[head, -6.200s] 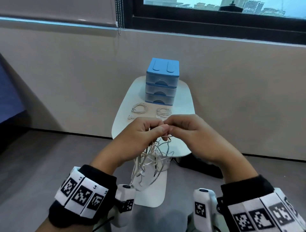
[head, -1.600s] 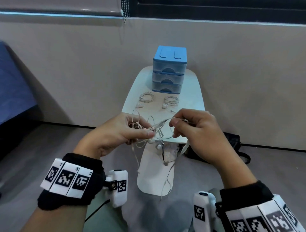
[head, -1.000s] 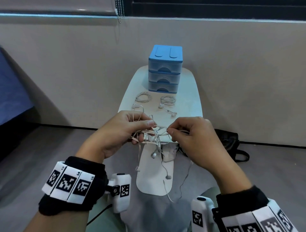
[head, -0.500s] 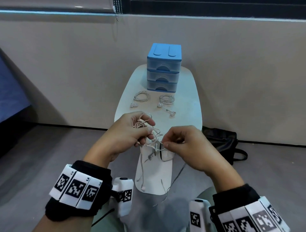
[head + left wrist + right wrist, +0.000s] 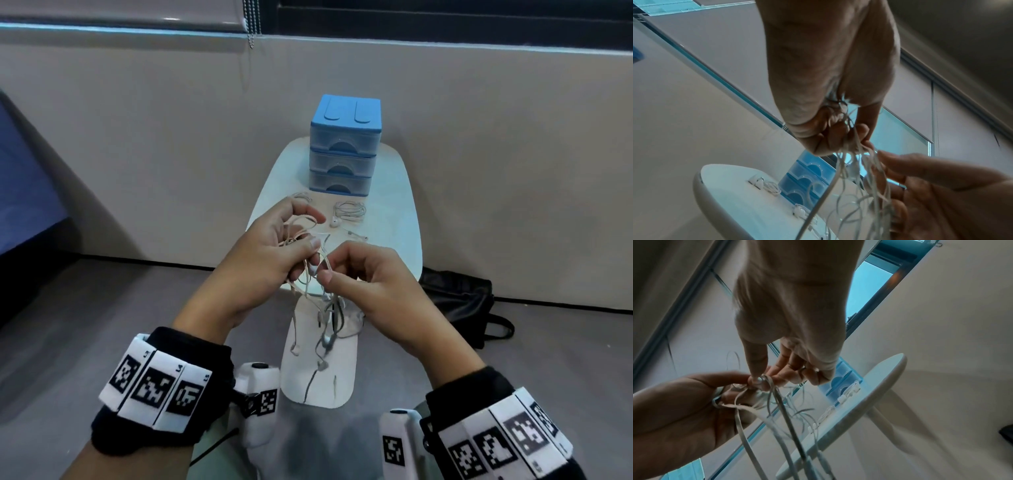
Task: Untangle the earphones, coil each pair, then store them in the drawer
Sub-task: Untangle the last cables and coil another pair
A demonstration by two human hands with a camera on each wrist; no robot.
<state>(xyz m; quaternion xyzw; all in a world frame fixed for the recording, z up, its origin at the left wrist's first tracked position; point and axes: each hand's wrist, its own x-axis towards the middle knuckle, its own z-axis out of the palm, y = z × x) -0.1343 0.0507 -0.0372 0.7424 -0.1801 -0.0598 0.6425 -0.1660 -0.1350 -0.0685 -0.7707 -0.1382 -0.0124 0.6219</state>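
A tangle of pale earphone cables (image 5: 310, 291) hangs between my hands above the near end of the white table (image 5: 394, 212), its buds dangling. My left hand (image 5: 310, 236) grips the upper loops of the tangle (image 5: 859, 178) in curled fingers. My right hand (image 5: 327, 266) pinches a strand just below, thumb against forefinger (image 5: 758, 369). Two coiled pairs lie on the table: one (image 5: 349, 209) in full view, the other (image 5: 301, 197) partly hidden behind my left hand. Behind them stands the blue three-drawer unit (image 5: 345, 144) with all drawers closed.
The table stands against a beige wall below a window ledge. A black bag (image 5: 459, 294) lies on the grey floor to the table's right. A loose earbud and its cable (image 5: 356, 234) trail from the right coil.
Both hands have risen a little with the tangle and moved closer together. My left hand has gathered more loops; the cables now hang straighter below.
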